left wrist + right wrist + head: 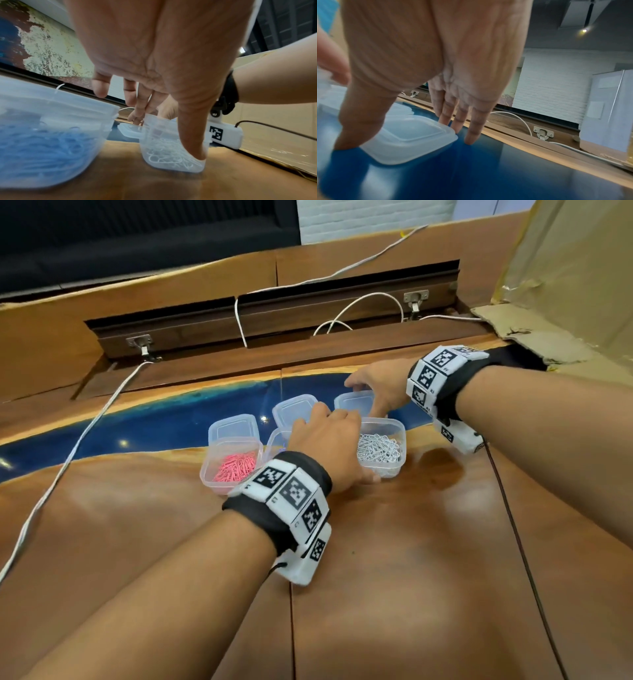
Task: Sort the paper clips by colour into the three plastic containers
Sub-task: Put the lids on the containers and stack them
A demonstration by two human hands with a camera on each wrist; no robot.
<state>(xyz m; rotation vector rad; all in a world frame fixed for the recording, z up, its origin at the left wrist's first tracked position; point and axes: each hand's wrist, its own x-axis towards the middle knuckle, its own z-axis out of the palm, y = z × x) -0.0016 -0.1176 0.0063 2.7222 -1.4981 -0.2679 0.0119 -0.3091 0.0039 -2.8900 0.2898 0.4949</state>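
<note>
Three clear plastic containers stand in a row where the wood meets the blue resin strip. The left container [233,467] holds pink clips. The middle one [42,142], with blue clips, is mostly hidden under my left hand in the head view. The right one [382,451] holds white clips. My left hand [167,136] grips this white-clip container, thumb on its near wall and fingers at its far rim. Just behind, my right hand [404,139] pinches a clear lid [419,143] lying flat on the resin, thumb at the near edge and fingers at the far edge.
Two more clear lids [234,424] [294,409] lie behind the pink and blue containers. White cables [68,460] run from a recessed trough [274,316] at the back. A cardboard box [565,285] stands at the far right. A black wrist cable [513,525] crosses the wood.
</note>
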